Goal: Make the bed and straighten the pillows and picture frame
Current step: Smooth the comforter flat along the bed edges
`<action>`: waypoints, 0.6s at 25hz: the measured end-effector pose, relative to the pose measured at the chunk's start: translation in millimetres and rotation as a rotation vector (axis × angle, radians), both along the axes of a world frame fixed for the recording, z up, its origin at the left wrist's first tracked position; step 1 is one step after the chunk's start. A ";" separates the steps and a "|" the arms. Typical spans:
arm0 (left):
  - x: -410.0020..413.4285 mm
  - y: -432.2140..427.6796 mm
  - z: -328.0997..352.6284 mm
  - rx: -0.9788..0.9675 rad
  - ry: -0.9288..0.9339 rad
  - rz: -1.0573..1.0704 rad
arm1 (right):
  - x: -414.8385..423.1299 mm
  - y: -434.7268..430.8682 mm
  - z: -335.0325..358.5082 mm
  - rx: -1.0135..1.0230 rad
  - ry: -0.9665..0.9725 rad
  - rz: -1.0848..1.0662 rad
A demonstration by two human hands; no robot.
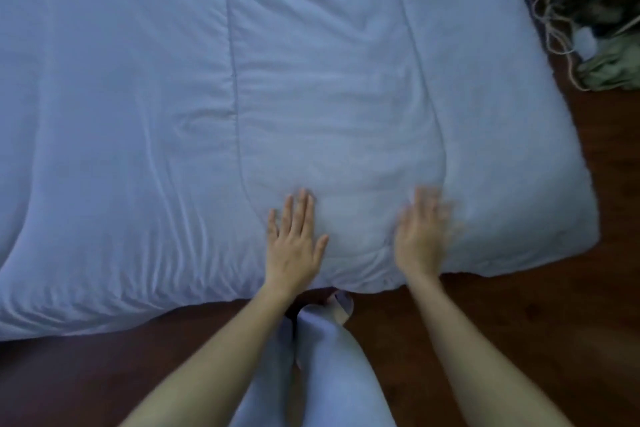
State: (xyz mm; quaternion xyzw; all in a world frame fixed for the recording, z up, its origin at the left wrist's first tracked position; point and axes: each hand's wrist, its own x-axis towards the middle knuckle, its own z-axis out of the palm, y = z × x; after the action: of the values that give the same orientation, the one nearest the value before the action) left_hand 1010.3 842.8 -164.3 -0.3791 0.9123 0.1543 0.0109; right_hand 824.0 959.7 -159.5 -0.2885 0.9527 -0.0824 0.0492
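A pale blue quilted comforter (145, 87) covers the bed and fills most of the view, with stitched seams running away from me and creases near its front edge. My left hand (294, 243) lies flat on the comforter close to that edge, fingers spread. My right hand (420, 236) rests palm down a little to the right, fingers apart and blurred by motion. Neither hand holds anything. No pillows or picture frame are in view.
Dark wooden floor (519, 340) runs along the front and right of the bed. A heap of greenish cloth and tangled cords (602, 45) lies on the floor at the upper right. My legs in light trousers (325, 367) stand against the bed's front edge.
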 end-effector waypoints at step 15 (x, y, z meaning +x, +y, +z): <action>-246.3 133.9 10.8 -0.105 0.017 -0.051 | -285.1 113.6 10.4 -0.004 -0.059 0.252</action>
State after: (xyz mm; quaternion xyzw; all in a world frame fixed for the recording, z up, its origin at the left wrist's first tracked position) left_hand 764.0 976.7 -153.5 -0.3543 0.9286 0.1092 -0.0125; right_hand 538.9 1073.3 -149.1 -0.4033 0.9069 -0.0858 0.0867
